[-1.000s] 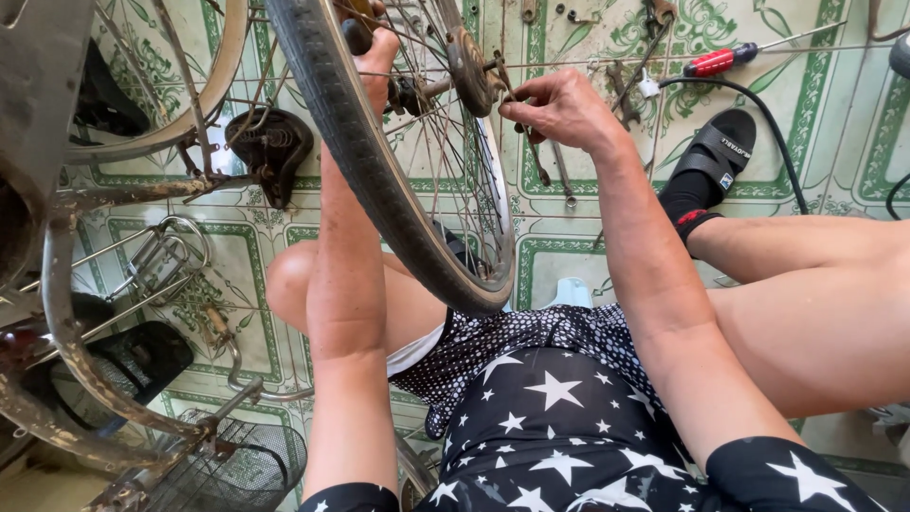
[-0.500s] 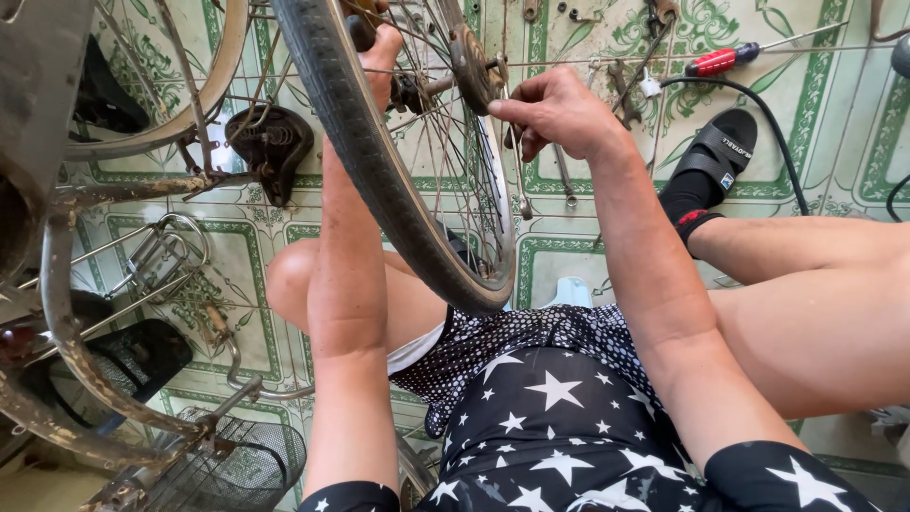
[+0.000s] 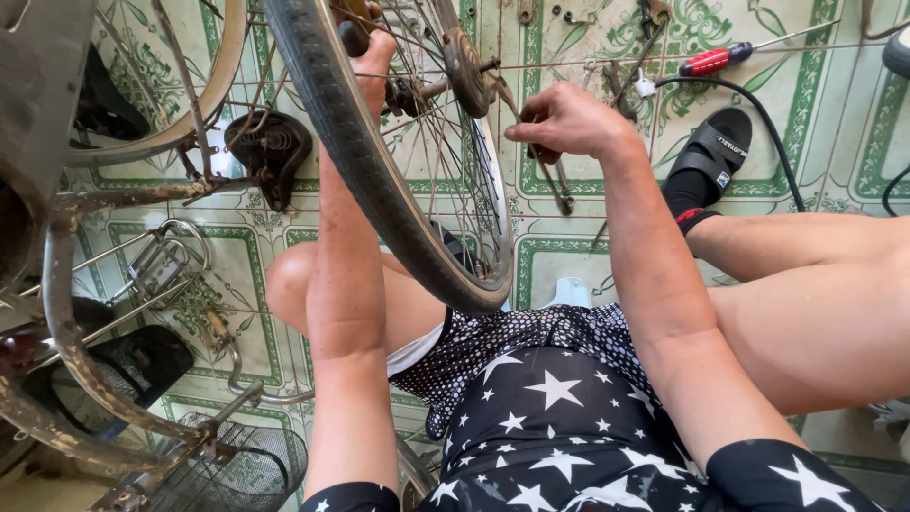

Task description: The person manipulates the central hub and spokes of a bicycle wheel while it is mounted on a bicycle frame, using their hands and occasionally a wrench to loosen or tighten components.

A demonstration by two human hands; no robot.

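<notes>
A bicycle wheel [image 3: 379, 180] with a black tyre stands upright in front of me, between my knees. My left hand [image 3: 372, 59] reaches behind the tyre and grips a dark part near the hub [image 3: 464, 68]. My right hand [image 3: 567, 123] is closed on a thin metal tool [image 3: 555, 180] held against the spokes just right of the hub. The tool's lower end hangs down past the rim. Which part the left hand holds is partly hidden by the tyre.
An upside-down bicycle frame [image 3: 85, 313] with saddle [image 3: 270, 152], rack and wire basket [image 3: 227, 474] fills the left. A red-handled screwdriver [image 3: 720, 59], loose tools and a black cable [image 3: 758, 123] lie on the tiled floor. A foot in a black sandal [image 3: 711, 156] rests at right.
My right hand has shifted slightly down and left along the spokes with the tool. The left hand stays at the hub.
</notes>
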